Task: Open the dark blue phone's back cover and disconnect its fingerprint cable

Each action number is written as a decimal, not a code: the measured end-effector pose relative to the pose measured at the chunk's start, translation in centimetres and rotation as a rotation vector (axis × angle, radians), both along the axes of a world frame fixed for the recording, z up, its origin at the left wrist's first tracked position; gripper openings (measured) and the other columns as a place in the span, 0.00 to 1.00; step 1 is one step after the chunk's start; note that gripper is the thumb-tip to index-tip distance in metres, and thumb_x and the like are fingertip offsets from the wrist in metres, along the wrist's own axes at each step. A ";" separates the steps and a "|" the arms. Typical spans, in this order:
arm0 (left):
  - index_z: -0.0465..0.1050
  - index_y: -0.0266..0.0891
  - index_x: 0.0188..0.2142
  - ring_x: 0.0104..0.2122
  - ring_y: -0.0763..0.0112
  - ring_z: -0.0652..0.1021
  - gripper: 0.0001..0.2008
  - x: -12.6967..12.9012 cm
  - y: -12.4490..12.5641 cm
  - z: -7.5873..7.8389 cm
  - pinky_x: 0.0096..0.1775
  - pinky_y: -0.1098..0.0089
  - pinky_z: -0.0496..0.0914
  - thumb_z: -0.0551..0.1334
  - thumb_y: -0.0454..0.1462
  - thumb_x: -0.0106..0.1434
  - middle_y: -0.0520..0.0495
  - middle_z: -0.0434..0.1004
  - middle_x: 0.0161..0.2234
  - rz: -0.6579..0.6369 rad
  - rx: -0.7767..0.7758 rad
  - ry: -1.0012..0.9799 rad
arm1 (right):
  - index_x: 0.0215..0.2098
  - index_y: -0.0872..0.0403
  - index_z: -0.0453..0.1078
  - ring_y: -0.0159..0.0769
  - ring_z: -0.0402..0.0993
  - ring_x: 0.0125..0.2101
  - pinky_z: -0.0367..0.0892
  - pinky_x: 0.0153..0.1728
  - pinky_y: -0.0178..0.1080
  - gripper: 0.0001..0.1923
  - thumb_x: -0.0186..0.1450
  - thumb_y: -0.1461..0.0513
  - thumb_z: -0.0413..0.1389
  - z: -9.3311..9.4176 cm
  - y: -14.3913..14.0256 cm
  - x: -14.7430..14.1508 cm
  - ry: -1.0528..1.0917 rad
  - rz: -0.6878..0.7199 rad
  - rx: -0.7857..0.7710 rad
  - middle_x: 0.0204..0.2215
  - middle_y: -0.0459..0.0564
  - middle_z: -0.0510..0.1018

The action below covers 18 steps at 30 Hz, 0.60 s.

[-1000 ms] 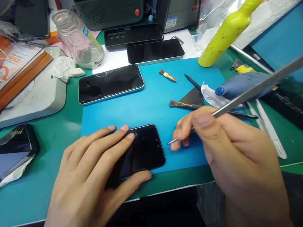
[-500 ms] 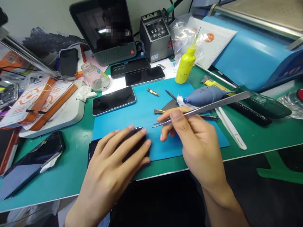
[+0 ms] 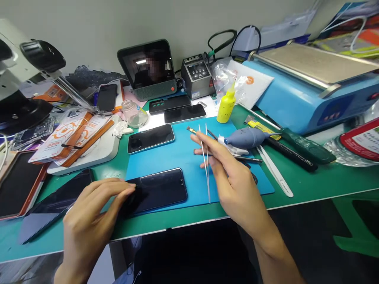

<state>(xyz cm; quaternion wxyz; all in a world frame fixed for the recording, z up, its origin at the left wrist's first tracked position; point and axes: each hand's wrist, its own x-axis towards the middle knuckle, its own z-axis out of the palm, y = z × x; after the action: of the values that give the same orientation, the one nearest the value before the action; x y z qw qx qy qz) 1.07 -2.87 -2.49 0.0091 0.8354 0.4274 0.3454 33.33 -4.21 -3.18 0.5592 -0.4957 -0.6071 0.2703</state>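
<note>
Green desk (image 3: 319, 182), crowded along its back. Blue machine (image 3: 310, 106), flat plate on top, far right. Blue mat (image 3: 185, 157) mid-desk. Left hand (image 3: 90, 211): fingers curled, thumb and forefinger tips close together at the left end of the near phone (image 3: 161, 191); cannot tell whether they grip anything. Right hand (image 3: 237, 183): raised over the mat, holding tweezers (image 3: 207, 181) lightly among its fingers. Near phone: dark screen up, along the mat's front left. Second phone (image 3: 152, 138) behind it, at the mat's back left. Grey bulb (image 3: 247, 138) behind the right hand. Yellow bottle (image 3: 226, 108) upright, back right corner of mat. Tweezers: prongs up, spread, joined at the bottom.
</note>
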 end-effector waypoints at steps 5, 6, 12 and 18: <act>0.82 0.54 0.58 0.59 0.58 0.84 0.14 -1.7 -0.4 -1.2 0.66 0.51 0.74 0.58 0.36 0.86 0.52 0.86 0.59 0.094 -0.066 -0.020 | 0.66 0.48 0.77 0.33 0.90 0.44 0.86 0.35 0.35 0.22 0.87 0.67 0.44 0.8 -0.6 1.6 -0.128 -0.125 0.061 0.56 0.48 0.90; 0.80 0.55 0.61 0.62 0.54 0.83 0.14 -1.8 -0.2 -1.7 0.68 0.46 0.73 0.58 0.39 0.86 0.51 0.85 0.62 0.097 -0.076 -0.014 | 0.64 0.48 0.78 0.34 0.89 0.43 0.86 0.37 0.36 0.20 0.87 0.67 0.46 0.9 -0.7 1.5 -0.208 -0.162 0.076 0.54 0.49 0.91; 0.65 0.58 0.80 0.70 0.33 0.77 0.35 -1.9 2.1 -5.0 0.66 0.36 0.69 0.59 0.63 0.82 0.42 0.75 0.76 0.047 -0.106 0.121 | 0.53 0.49 0.84 0.50 0.88 0.57 0.85 0.60 0.53 0.18 0.81 0.72 0.54 -0.1 -1.5 0.6 -0.766 -0.248 0.191 0.61 0.51 0.89; 0.59 0.47 0.83 0.69 0.37 0.77 0.42 -1.4 2.4 -5.8 0.65 0.45 0.68 0.55 0.66 0.82 0.35 0.75 0.74 0.014 0.039 0.242 | 0.58 0.54 0.80 0.40 0.86 0.48 0.85 0.51 0.45 0.12 0.83 0.70 0.58 -0.3 -2.1 3.4 -0.955 -0.550 0.181 0.49 0.51 0.87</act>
<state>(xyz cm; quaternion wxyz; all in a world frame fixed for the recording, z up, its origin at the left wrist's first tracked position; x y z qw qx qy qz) -0.32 -0.50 -8.26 -0.0609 0.8681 0.4243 0.2503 36.70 -6.28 -3.47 0.3122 -0.6532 -0.6622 -0.1935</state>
